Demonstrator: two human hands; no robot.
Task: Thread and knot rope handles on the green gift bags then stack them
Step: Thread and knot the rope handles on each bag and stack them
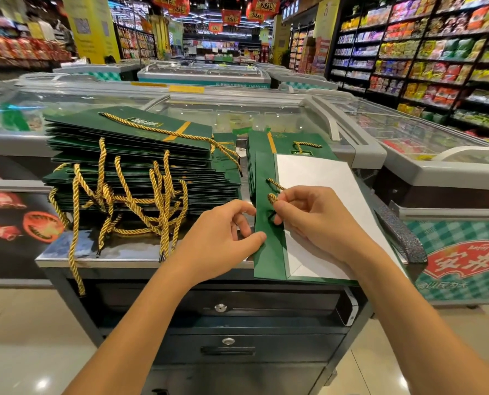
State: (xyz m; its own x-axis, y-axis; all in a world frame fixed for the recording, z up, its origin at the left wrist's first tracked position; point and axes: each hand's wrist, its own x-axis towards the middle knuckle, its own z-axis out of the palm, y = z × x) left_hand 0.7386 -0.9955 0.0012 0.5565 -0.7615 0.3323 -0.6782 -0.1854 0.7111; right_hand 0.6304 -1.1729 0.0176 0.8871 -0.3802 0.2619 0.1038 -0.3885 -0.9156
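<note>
Fingers (279, 208) of right hand (311, 223) pinch gold rope (272, 198) while left hand (223, 238) grips green bag (269, 255).

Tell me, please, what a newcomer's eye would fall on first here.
A tall stack of green gift bags fills the cabinet top's left, gold rope handles spilling over its front edge. Beside it, the right hand pinches a rope end at a flat bag that the left hand steadies.
</note>
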